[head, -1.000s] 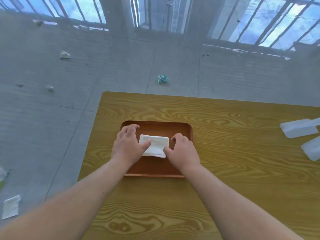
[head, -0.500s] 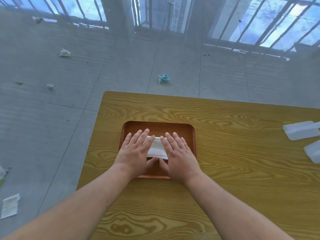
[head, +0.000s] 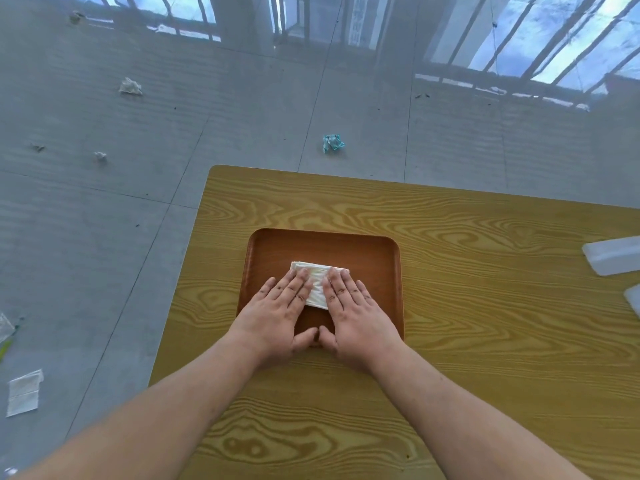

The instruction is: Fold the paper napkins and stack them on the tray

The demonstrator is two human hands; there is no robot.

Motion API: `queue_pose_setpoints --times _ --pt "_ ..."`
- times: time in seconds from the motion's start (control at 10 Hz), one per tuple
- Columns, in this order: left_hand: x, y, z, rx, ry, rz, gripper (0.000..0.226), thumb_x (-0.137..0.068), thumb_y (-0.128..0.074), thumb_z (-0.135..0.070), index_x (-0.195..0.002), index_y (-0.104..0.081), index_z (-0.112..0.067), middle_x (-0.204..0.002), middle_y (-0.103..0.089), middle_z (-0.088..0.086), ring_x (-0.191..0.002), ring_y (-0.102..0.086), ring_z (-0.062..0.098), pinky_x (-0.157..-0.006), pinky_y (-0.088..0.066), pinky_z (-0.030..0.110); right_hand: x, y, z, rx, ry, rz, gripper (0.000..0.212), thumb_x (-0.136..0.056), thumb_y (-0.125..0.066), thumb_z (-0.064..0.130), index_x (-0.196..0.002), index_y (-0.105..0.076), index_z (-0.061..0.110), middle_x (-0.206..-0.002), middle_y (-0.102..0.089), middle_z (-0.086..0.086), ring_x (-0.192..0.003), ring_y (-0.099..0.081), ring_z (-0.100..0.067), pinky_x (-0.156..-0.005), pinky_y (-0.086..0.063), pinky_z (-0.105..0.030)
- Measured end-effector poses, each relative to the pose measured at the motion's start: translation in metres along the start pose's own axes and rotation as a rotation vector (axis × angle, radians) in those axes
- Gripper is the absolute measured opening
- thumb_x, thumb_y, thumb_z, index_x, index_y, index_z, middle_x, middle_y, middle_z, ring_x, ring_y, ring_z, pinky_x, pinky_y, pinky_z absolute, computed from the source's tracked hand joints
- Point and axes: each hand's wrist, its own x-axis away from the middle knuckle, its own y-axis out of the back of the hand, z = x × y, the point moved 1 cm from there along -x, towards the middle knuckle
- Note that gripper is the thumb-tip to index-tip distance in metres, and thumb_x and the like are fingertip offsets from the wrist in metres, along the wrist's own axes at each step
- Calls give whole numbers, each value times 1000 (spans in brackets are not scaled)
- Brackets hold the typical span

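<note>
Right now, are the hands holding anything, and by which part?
Nothing is gripped. The left hand and right hand lie flat, uncurled, pressing the left and right ends of the folded napkin onto the tray.

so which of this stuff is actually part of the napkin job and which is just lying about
In the job: folded napkin, brown tray, left hand and right hand pressing flat on it.
Lying about: white plastic containers at far right, teal crumpled scrap, white paper scraps and flat white sheet on the floor.
</note>
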Motion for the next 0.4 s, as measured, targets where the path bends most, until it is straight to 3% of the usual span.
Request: queue_pose_setpoints --times 0.2,0.4 --pt "-2 20 1 24 32 9 86 -94 2 -75 -163 -2 -24 -171 6 -4 -154 17 9 -126 10 41 3 24 4 -106 -32 -19 77 -98 -7 60 -163 0 18 -172 7 -4 -156 15 -17 -126 8 -37" --pt "2 56 0 27 63 -112 83 -97 -2 -76 -164 -10 -27 -172 -3 -3 -157 6 14 -128 2 46 13 58 2 -127 -64 -125 72 -100 -8 68 -163 1 33 -172 7 2 -156 19 -18 -124 11 -38"
